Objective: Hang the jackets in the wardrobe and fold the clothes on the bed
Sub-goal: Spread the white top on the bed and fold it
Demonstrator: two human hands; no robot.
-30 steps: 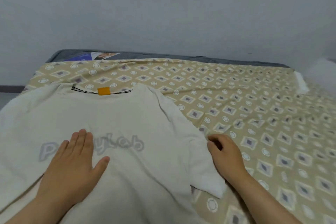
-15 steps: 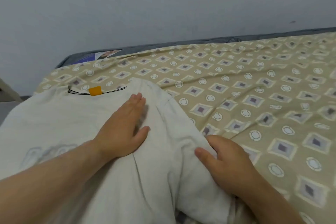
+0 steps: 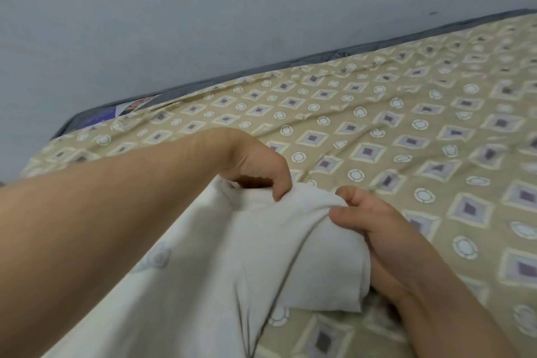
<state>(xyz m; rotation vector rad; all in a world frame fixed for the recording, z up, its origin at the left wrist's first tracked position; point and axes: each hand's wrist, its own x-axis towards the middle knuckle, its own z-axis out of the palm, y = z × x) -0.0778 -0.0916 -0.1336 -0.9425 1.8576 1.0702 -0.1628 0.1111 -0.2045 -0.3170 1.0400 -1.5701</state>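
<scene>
Left hand (image 3: pixel 255 164) has crossed over, pinching soft cream shirt (image 3: pixel 232 256).

Single head view, close above the bed (image 3: pixel 406 125), facing down toward the wall (image 3: pixel 145 9)

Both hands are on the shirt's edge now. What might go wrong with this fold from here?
1. The left hand and right hand grip the shirt close together on one bunched edge, so the rest may drag and crease instead of folding flat.
2. The left forearm covers much of the shirt, so the fold line could end up crooked.
3. The sheet is already wrinkled; pulling may ruck it further.
</scene>
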